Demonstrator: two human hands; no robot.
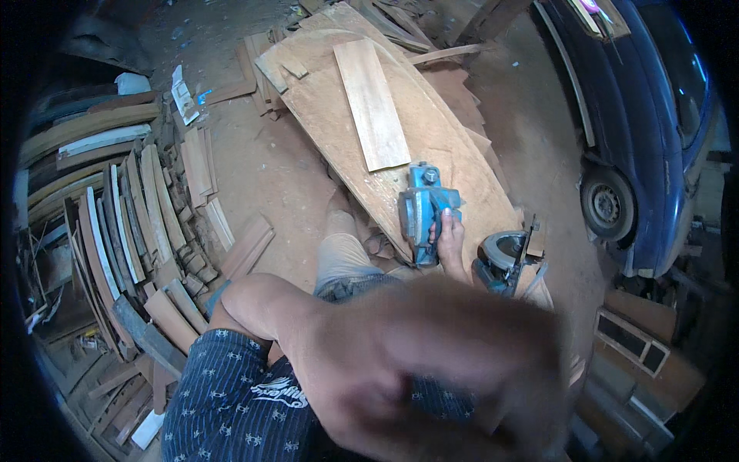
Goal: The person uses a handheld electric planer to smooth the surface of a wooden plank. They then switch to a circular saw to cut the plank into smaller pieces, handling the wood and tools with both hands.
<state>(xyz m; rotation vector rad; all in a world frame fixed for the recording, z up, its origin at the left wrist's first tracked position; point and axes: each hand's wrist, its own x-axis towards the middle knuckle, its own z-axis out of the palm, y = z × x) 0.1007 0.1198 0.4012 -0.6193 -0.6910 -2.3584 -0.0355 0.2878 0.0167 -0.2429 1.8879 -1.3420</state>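
Note:
My right hand (450, 239) grips the handle of a blue power planer (423, 208), which rests on a large wooden board (477, 192) lying at an angle. Just above the planer lies a pale, narrow plank (369, 104). My left hand (454, 362) is raised close to the camera from the left, large and blurred, over my patterned shorts and lap. Its fingers look bent, but motion smears them, so what they hold, if anything, cannot be made out. A circular saw (500, 258) sits to the right of the planer on the work surface.
Stacked offcuts and boards (131, 223) line the left side. Loose wood pieces (258, 69) lie by the board's far end. A dark blue car (647, 131) stands along the right, with framed panels (631, 339) below it at lower right.

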